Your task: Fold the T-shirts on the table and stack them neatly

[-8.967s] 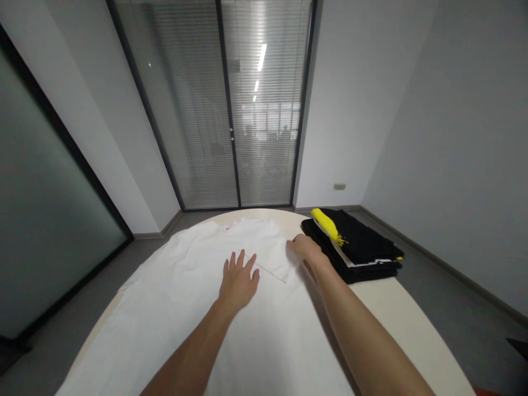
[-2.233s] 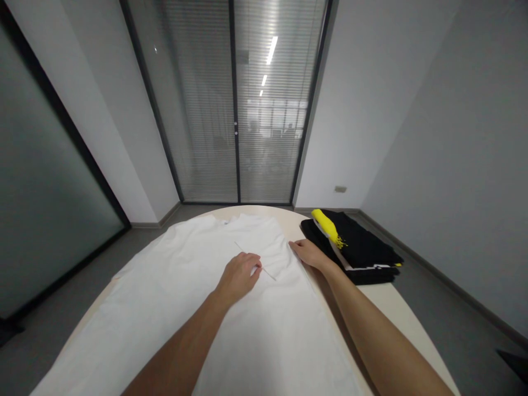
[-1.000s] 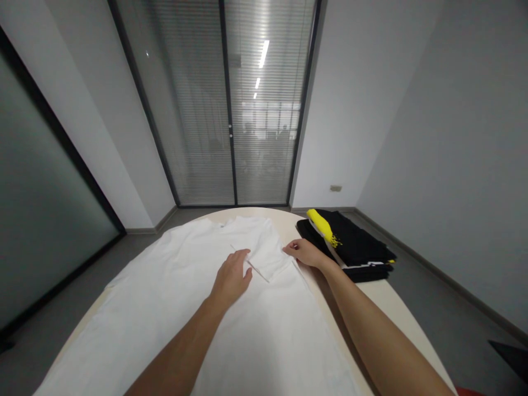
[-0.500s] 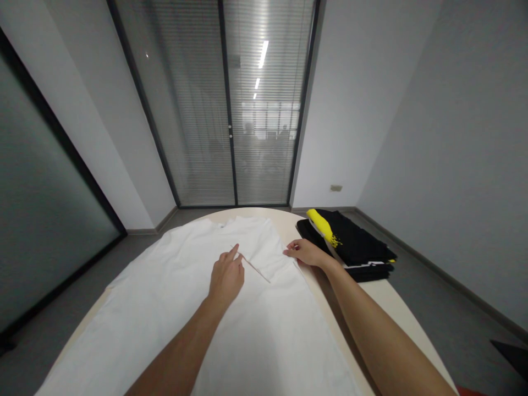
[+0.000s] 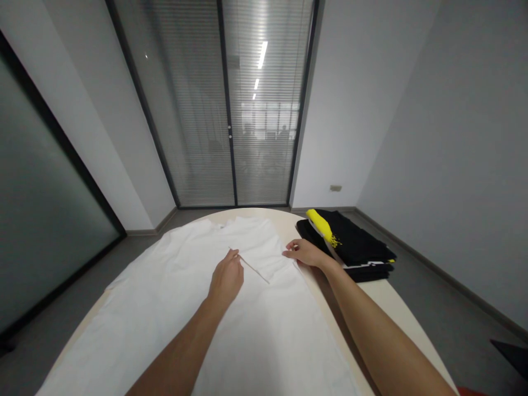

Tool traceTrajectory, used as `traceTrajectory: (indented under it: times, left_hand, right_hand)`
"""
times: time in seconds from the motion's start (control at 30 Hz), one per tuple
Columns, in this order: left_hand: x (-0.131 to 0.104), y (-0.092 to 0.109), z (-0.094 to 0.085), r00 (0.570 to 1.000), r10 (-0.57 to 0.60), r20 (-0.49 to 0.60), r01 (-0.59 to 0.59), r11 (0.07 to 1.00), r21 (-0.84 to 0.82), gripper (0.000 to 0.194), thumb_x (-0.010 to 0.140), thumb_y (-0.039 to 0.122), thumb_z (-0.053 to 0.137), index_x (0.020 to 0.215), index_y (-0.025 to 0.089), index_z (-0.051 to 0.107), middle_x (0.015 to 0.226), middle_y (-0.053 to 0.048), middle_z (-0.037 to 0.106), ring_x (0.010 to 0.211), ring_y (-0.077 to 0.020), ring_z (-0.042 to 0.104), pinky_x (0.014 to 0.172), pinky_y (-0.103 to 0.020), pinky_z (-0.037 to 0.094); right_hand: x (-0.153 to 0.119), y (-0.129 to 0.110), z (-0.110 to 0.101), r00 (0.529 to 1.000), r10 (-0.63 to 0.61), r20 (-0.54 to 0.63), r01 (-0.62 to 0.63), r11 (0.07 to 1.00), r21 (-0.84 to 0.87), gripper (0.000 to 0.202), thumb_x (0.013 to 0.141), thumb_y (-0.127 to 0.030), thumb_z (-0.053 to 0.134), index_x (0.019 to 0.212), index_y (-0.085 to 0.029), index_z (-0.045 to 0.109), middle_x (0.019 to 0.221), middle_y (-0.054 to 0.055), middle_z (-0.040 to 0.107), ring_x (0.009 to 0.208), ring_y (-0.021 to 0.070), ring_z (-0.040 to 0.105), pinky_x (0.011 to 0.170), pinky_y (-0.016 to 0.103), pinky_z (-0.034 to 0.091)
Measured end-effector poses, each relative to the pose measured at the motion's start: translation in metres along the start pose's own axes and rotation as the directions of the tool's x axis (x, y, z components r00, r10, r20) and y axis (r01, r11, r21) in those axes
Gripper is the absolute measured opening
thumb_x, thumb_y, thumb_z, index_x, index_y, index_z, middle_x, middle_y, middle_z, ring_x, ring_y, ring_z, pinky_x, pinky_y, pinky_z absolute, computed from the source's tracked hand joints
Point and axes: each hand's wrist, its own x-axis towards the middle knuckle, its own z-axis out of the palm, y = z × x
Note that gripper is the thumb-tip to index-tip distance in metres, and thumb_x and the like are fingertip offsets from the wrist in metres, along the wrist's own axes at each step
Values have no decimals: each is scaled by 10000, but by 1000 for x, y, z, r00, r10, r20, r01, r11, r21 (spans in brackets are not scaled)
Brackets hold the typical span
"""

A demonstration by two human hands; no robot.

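A white T-shirt lies spread over the table, its collar at the far end. Its sleeve on the right is folded inward, and the sleeve edge shows as a thin slanting line across the cloth. My left hand is closed in a pinch on that edge, near its upper end. Along the shirt's right side, my right hand has its thumb and forefinger together on the cloth, with the other fingers curled.
The round, pale table shows its rim around the shirt. Right of my right hand sits a stack of folded black garments, with a yellow patch on the top one. Beyond the table stand glass panels with blinds.
My left forefinger, stretched out before, has bent down, and the hand has closed on the sleeve edge. My right hand has stayed nearly in place.
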Motion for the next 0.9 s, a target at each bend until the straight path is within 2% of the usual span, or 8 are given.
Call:
traceTrajectory:
  times: [0.13,0.3,0.4,0.5,0.57,0.7,0.8,0.9]
  left_hand:
    - [-1,4,-3,999,2,-33,-3,999,-45,285,951,142,476,1168,144,660,1350,-118,630,1260,-221,599,1115,-354,471]
    - [-1,5,-6,998,51,27,-52,997,53,308,963,152,462,1198,138,661,1404,-112,611,1286,-269,560,1124,-438,451]
    - [0,5,-5,998,37,49,-39,999,35,343,973,119,408,1186,118,677,1411,-116,608,1257,-244,592,1128,-397,451]
    - [0,5,-4,998,-45,44,46,999,-30,355,985,114,379,1178,106,678,1423,-124,594,1213,-205,636,1126,-335,456]
    - [0,6,-3,996,-89,27,90,995,-52,356,995,126,372,1183,116,674,1425,-114,592,1199,-188,648,1123,-310,457]
    - [-1,8,-5,994,-98,48,100,993,-62,332,987,121,383,1108,134,691,1394,-105,614,1207,-181,645,1138,-301,436]
    - [-1,10,-9,992,-120,41,123,991,-61,310,988,140,389,1056,143,691,1372,-109,628,1206,-198,644,1121,-322,450]
    - [-1,12,-11,986,-166,8,166,985,-47,305,996,199,414,1198,131,634,1319,-135,657,1172,-232,661,1049,-361,507]
  right_hand:
    - [-1,-4,4,998,-40,-57,36,997,-70,400,773,-464,767,982,-128,704,790,34,692,654,134,577,591,229,393]
    - [-2,-13,9,988,-20,-151,-5,987,-160,391,956,-467,522,842,-146,715,850,83,731,767,179,641,662,249,405]
    - [-3,-17,15,973,31,-227,-78,976,-202,330,934,-442,552,833,-170,709,835,75,734,769,181,651,645,248,386]
    - [-3,-18,21,952,74,-298,-152,957,-247,263,885,-424,612,803,-190,697,824,65,734,752,177,650,614,248,356]
    - [-3,-19,23,945,85,-315,-173,949,-263,239,869,-411,626,783,-197,688,821,61,735,754,178,654,605,251,346]
    - [-4,-20,21,948,104,-302,-189,945,-266,198,856,-368,623,768,-200,682,800,57,737,772,193,673,623,258,380]
    - [-5,-22,20,945,49,-323,-151,942,-298,150,845,-309,621,892,-204,716,885,65,752,831,213,694,697,275,445]
    - [-6,-24,23,915,-195,-354,64,935,-348,380,884,-334,594,1225,-187,674,1216,118,709,1103,251,663,921,325,482]
